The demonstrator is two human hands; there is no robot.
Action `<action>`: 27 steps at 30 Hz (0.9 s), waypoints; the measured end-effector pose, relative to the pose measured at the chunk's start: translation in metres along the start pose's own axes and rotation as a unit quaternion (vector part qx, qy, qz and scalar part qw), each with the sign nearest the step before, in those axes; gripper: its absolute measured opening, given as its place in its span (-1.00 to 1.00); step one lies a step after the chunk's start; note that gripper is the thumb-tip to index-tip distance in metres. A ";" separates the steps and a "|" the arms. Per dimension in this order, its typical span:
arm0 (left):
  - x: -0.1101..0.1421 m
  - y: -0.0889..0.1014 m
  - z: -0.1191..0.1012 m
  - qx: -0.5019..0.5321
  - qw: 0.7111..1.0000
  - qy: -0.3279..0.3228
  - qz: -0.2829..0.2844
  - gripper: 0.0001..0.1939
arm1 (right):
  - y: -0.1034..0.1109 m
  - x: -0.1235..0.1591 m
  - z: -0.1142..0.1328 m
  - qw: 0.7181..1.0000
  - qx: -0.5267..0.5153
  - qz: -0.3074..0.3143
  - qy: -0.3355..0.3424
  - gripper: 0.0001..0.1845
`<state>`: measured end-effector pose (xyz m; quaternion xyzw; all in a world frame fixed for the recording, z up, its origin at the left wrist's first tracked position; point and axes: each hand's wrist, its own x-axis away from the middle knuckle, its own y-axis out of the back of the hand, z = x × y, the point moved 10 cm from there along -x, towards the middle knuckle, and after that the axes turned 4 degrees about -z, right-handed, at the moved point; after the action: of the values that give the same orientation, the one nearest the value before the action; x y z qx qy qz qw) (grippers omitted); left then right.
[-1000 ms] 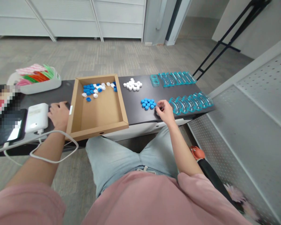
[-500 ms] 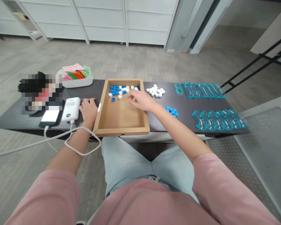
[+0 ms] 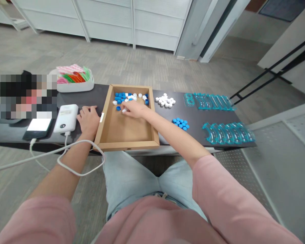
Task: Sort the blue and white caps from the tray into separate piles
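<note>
My right hand (image 3: 133, 109) reaches into a shallow cardboard tray (image 3: 101, 132) and pinches a small white hexagonal piece (image 3: 124, 110) near the tray's far left. Mixed blue and white pieces (image 3: 122, 96) lie along the tray's far wall. My left hand (image 3: 88, 118) rests flat on the dark table just left of the tray, fingers spread and holding nothing. On the table right of the tray sit a pile of white pieces (image 3: 165, 100) and a smaller pile of blue pieces (image 3: 180, 123).
Two rows of teal curved plastic parts (image 3: 213, 101) (image 3: 228, 132) lie at the table's right end. A white power bank (image 3: 66, 118), its cable (image 3: 73, 171) and a phone (image 3: 39, 126) sit left of my left hand. A white basket (image 3: 72, 86) of coloured items stands behind.
My right hand left the blue pile on the table, swung left into the tray and closed on a white piece. The left hand stayed put. The view turned left.
</note>
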<state>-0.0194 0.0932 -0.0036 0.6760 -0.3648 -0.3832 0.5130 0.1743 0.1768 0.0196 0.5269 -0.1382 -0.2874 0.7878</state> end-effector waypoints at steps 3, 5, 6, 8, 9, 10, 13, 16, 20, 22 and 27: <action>-0.001 0.000 0.001 0.000 1.000 0.003 0.004 -0.39 | 0.028 0.027 -0.017 0.994 -0.080 -0.078 -0.003 -0.89; -0.001 -0.001 0.002 0.001 1.000 0.004 0.008 -0.40 | 0.052 0.059 -0.045 0.982 -0.127 -0.136 -0.026 -0.80; -0.002 -0.002 0.002 0.000 1.000 0.006 0.010 -0.40 | 0.065 0.079 -0.065 0.974 -0.145 -0.166 -0.045 -0.74; -0.002 -0.003 0.002 -0.002 1.000 0.008 0.013 -0.40 | 0.089 0.123 -0.112 0.954 -0.169 -0.224 -0.105 -0.67; -0.002 -0.003 0.002 -0.005 1.000 0.009 0.014 -0.40 | 0.099 0.145 -0.136 0.943 -0.177 -0.245 -0.142 -0.67; -0.002 -0.003 0.002 -0.007 1.000 0.009 0.013 -0.40 | 0.106 0.167 -0.159 0.931 -0.178 -0.262 -0.181 -0.70; -0.001 -0.002 0.001 -0.010 1.000 0.007 0.004 -0.39 | 0.113 0.217 -0.213 0.903 -0.149 -0.278 -0.293 -0.78; 0.000 -0.001 0.000 -0.010 1.000 0.004 0.002 -0.39 | 0.104 0.234 -0.235 0.895 -0.106 -0.250 -0.354 -0.84; 0.001 0.000 0.001 -0.008 1.000 0.008 0.001 -0.39 | 0.089 0.229 -0.246 0.888 -0.109 -0.242 -0.374 -0.95; 0.001 0.001 0.000 -0.007 1.000 0.006 0.001 -0.39 | 0.084 0.228 -0.254 0.869 -0.163 -0.265 -0.386 -0.98; 0.002 0.003 -0.001 -0.010 1.000 0.006 0.004 -0.38 | 0.076 0.235 -0.267 0.834 -0.260 -0.290 -0.390 -0.77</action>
<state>-0.0177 0.0918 -0.0012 0.6715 -0.3609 -0.3806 0.5235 0.5235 0.2576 -0.0398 0.1626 -0.1956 -0.7096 0.6571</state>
